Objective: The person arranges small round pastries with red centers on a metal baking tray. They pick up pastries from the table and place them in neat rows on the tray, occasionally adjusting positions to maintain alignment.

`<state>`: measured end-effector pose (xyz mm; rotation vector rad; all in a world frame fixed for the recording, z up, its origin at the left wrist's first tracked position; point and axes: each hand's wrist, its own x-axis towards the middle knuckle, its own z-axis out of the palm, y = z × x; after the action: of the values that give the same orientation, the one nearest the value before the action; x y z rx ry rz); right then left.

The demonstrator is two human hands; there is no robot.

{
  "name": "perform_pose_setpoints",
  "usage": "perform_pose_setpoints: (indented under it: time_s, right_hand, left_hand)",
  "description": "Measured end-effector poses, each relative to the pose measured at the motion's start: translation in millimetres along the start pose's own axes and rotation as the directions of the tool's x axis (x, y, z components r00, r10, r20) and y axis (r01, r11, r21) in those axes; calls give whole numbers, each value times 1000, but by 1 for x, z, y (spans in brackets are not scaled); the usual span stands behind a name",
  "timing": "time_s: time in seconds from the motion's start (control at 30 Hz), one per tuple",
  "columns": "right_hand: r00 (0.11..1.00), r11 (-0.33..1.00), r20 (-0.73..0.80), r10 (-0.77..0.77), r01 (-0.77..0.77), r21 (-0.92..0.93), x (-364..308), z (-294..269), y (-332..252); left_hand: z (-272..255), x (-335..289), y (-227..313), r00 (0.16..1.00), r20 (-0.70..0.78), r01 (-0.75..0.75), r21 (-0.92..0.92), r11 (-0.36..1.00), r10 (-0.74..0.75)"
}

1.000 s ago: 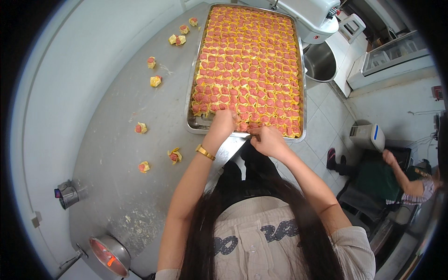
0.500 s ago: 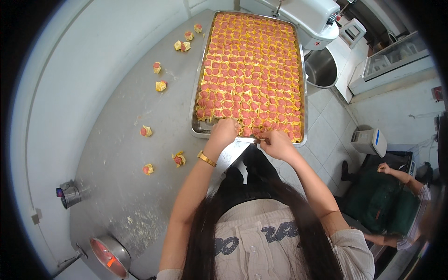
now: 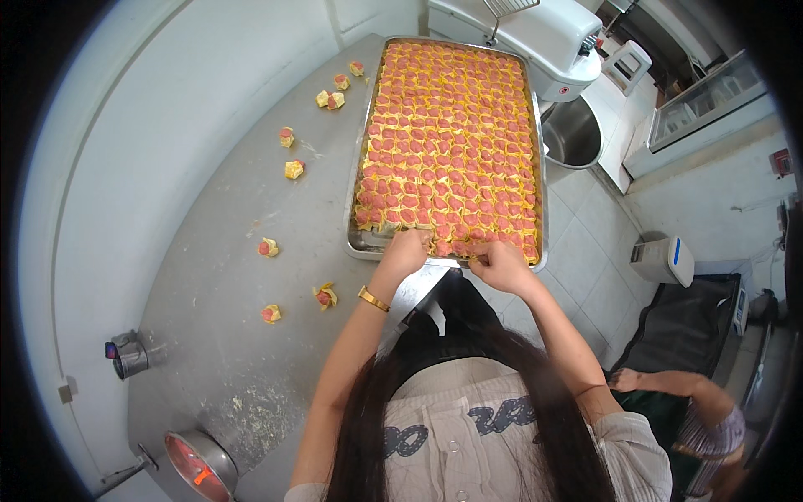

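A large metal tray (image 3: 362, 250) holds tight rows of open-topped dumplings (image 3: 452, 142) with pink filling and yellow wrappers. At its near edge, my left hand (image 3: 406, 253) is closed, with its fingertips at a dumpling (image 3: 432, 247) in the front row. A gold-coloured band (image 3: 373, 299) circles my left wrist. Just to the right, my right hand (image 3: 500, 266) is also closed, thumb and fingers pinched low against the front row by the rim. What lies in that pinch is mostly hidden. Left of my left hand, a strip of bare tray bottom shows.
Several loose dumplings (image 3: 294, 170) lie scattered on the steel table (image 3: 209, 276). A bowl with pink filling (image 3: 201, 467) and a small metal container (image 3: 129, 355) stand at the lower left. A white mixer (image 3: 535, 42) and its steel bowl (image 3: 572, 134) are beyond the tray. Another person's arm (image 3: 677, 383) shows at right.
The whole view has shifted slightly, so tray and table sit lower. My hands stay at the tray's near edge; a brown piece by my right fingertips no longer shows clearly. The other person has moved nearer.
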<state>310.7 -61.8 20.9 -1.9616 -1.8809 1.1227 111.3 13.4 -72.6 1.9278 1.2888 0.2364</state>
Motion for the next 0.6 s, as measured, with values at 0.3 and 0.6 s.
perform_pose_setpoints:
  time_s: [0.3,0.6]
  right_hand:
    - [997,997,-11,-73,73,10,5,-2,-2]
    - [967,952,-44,-251,255,170,27,19,-28]
  left_hand:
    - [-50,-37,3,972,-213,75,-118,990,-99]
    - [-106,-162,-54,751,-562,333,-130,934,-346]
